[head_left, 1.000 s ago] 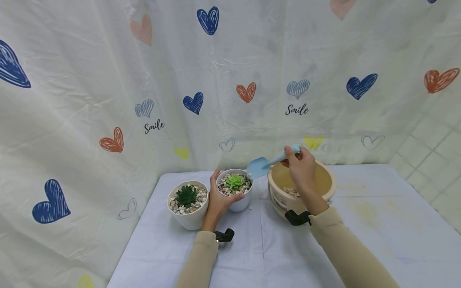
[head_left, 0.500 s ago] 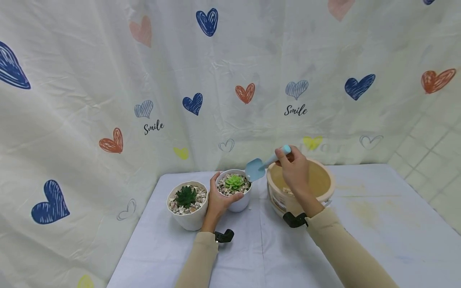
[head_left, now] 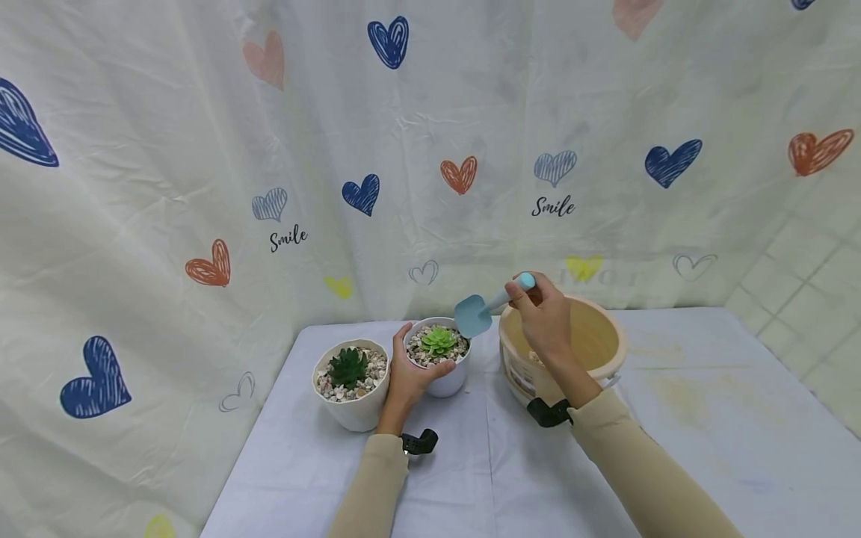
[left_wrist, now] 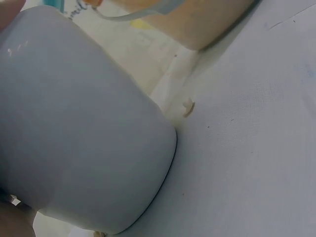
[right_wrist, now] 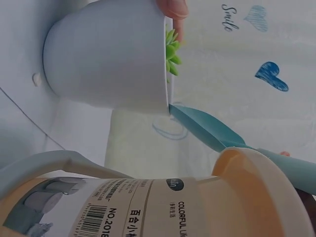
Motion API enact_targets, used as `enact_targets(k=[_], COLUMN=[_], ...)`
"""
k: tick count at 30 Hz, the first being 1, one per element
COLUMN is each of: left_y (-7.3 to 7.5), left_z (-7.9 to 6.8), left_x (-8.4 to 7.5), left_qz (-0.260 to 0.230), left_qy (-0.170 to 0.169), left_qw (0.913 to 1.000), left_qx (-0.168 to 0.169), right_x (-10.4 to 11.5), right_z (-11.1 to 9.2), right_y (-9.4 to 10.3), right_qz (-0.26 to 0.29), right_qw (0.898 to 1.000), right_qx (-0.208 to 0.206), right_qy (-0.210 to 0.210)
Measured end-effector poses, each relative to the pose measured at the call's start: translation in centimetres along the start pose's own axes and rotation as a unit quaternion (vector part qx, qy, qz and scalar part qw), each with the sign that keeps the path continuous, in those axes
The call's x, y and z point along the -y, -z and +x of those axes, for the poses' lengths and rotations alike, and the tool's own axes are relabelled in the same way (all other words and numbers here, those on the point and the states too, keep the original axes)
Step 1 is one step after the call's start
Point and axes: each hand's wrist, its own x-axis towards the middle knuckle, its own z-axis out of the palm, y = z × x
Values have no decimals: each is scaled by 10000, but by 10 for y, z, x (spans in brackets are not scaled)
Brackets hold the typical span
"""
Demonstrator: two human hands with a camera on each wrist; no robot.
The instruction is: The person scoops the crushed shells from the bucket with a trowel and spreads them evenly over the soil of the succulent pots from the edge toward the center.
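Observation:
My left hand grips a small white flower pot, fingers on its far left side and thumb across the front. Pebbles and a light green succulent fill the pot. Above the tabletop, my right hand holds a light blue trowel by its handle, blade tilted down. In the right wrist view the blade meets the pot's rim. Beneath the right hand stands a peach bucket; my hand and forearm hide part of its inside. The left wrist view is mostly pot wall.
Left of my left hand stands a second white pot with pebbles and a dark green succulent. A loose pebble lies on the white-covered table. A curtain printed with hearts hangs behind.
My right hand has shifted left, and the trowel now stands steeper, its blade a little further left at the pot's rim. The left hand and its pot have stayed put.

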Motion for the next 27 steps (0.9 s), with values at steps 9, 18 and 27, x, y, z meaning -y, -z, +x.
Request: enact_targets(k=[9,18,27], left_y=[2,2,-6], left_z=[2,2,0], left_x=[2,-5,-40], left_qz=[-88,91,968], left_qy=[51,-83,-480], left_qw=[9999,9998,9931], left_qx=[54,-128,-451], right_x=[-29,-41,-31], right_z=[8,9,7], right_y=[3,15,48], right_qz=[378,1062,1901], right_qw=[9988,9928,9767], right_qx=[-258,-550,-976], right_qy=[-158,-54,-210])
